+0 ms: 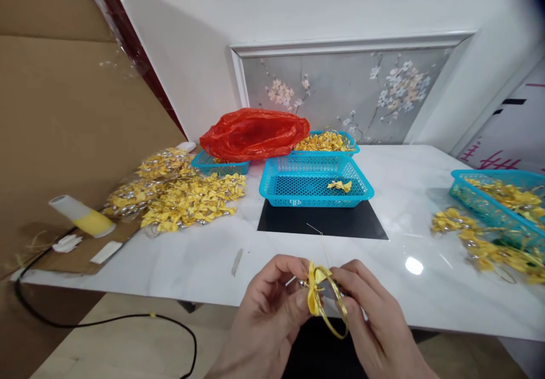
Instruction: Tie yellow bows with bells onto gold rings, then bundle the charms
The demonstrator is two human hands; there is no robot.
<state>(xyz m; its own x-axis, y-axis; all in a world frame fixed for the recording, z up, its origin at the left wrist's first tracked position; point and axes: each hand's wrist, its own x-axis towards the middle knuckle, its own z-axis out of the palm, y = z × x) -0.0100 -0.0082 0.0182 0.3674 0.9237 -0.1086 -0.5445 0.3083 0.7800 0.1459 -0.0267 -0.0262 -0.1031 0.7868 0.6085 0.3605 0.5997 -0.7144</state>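
We pinch the yellow bow [314, 295] in left hand [272, 302], gold ring [334, 305] in right hand [368, 316], off the table's near edge [238, 297]; loose grip risks dropping either to the floor.

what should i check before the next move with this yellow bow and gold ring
1. Left hand pinches the yellow bow: ok.
2. Right hand holds the gold ring: ok.
3. Bow sits against the ring: ok; whether it is fastened, cannot tell.
4. Thin thread above the hands clear of snags: cannot tell.
5. Blue basket ahead has room, with only one bow inside: ok.
6. White table bare in front of the hands: ok.
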